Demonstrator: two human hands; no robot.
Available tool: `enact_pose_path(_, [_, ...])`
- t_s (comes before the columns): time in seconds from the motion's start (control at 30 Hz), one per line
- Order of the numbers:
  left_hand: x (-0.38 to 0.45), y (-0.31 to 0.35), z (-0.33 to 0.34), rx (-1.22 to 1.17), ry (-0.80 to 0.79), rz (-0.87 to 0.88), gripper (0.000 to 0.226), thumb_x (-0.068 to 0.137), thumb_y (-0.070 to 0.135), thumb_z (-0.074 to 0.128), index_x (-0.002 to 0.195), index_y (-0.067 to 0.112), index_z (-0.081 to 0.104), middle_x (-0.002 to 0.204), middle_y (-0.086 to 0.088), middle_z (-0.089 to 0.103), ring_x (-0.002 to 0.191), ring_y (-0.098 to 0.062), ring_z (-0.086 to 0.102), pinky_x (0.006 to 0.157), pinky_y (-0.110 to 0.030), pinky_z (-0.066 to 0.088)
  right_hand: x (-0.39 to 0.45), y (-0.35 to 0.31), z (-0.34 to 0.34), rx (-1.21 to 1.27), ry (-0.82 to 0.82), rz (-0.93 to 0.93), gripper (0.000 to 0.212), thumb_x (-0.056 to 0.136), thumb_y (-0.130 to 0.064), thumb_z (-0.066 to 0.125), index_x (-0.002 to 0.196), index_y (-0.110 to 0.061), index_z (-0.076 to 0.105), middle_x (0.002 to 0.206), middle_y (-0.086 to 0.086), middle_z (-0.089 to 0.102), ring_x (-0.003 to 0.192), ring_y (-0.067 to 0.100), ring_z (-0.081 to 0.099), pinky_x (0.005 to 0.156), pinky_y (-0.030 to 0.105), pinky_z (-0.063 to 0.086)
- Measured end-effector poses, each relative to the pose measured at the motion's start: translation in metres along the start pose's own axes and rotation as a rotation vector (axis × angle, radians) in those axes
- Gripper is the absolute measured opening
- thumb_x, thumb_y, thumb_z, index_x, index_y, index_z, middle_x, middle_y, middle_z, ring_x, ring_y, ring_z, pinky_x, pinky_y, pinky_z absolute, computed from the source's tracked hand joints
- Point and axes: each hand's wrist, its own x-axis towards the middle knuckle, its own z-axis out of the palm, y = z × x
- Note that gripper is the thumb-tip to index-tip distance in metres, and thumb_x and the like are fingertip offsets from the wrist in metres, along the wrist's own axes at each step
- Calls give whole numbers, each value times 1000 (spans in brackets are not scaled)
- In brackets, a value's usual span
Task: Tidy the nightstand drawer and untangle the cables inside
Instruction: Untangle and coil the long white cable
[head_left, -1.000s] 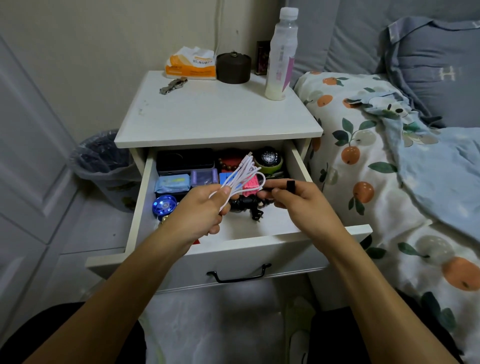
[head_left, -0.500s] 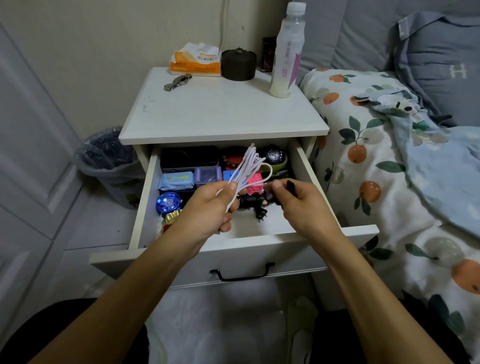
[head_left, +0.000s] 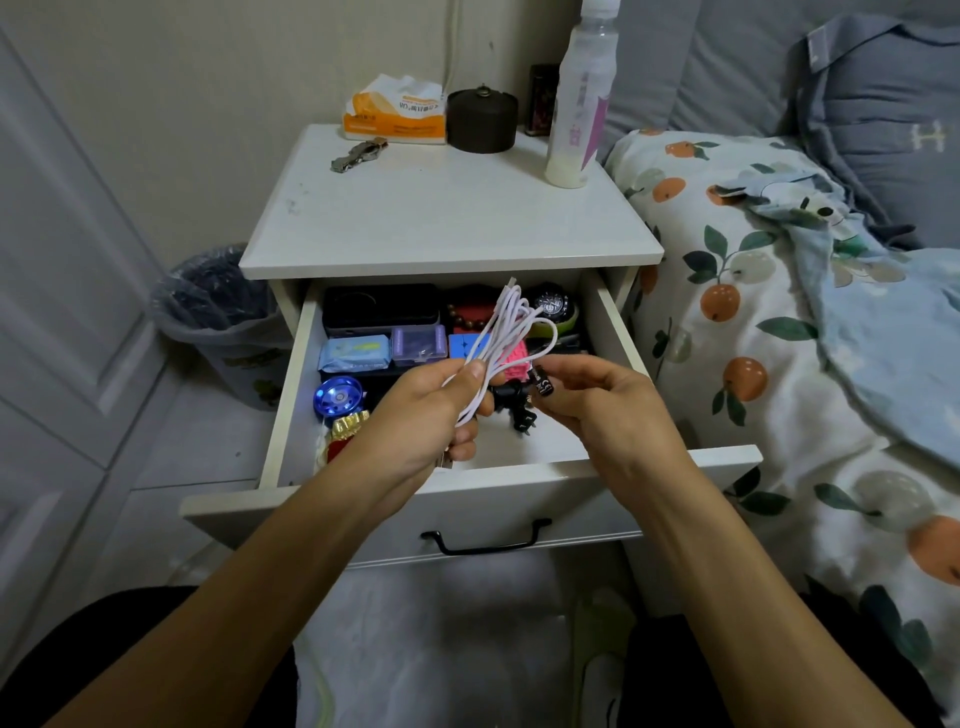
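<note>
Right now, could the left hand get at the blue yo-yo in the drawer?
Probably not yet: the left hand is gripping the white cable. The blue yo-yo lies uncovered just beside it.

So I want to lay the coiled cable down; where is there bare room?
The white nightstand top is bare in front of the metal keys and the bottle. The open drawer is crowded at the back.

The nightstand (head_left: 447, 218) and its drawer (head_left: 519, 499) look like painted white wood, smooth and matt, with a dark metal handle (head_left: 485, 540). The white cable (head_left: 506, 332) has a smooth, slightly glossy plastic sheath. A glossy plastic bottle (head_left: 576, 104) stands at the far right; beside it a soft paper tissue pack (head_left: 397, 109). The bedding (head_left: 779, 312) is printed matt cloth.
</note>
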Motion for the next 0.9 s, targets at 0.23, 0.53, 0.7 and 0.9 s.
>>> enact_pose_path(0.23, [2, -1, -5, 101, -32, 11, 29, 105, 27, 44, 99, 10, 68, 61, 8, 52, 43, -6, 33, 40, -17, 31, -2, -4, 1, -128, 7, -21, 29, 85, 5, 66, 78, -22, 75, 69, -8, 74, 65, 1, 68, 58, 12, 52])
enact_pose_path(0.53, [-7, 14, -16, 368, -297, 271, 26, 100, 34, 47, 99, 14, 62, 71, 6, 53, 51, -8, 37, 48, -18, 33, -4, -11, -1, -148, -28, -86, 26, 86, -15, 71, 65, -28, 75, 51, -14, 63, 46, -4, 54, 48, 7, 40])
enact_pose_path(0.7, [-13, 15, -13, 791, -326, 408, 22, 104, 24, 44, 92, 31, 62, 74, 18, 56, 66, -2, 51, 63, -19, 39, -3, -7, -6, 87, -203, 57, 38, 94, 11, 45, 73, -12, 66, 58, -5, 68, 55, 8, 65, 54, 20, 55])
enact_pose_path(0.9, [-13, 15, -14, 943, -313, 482, 20, 100, 30, 46, 94, 43, 60, 85, 21, 60, 83, -3, 54, 70, -16, 41, 4, -12, -9, 121, -314, 174, 13, 65, -12, 69, 71, -4, 76, 75, 14, 72, 61, 16, 70, 58, 23, 58])
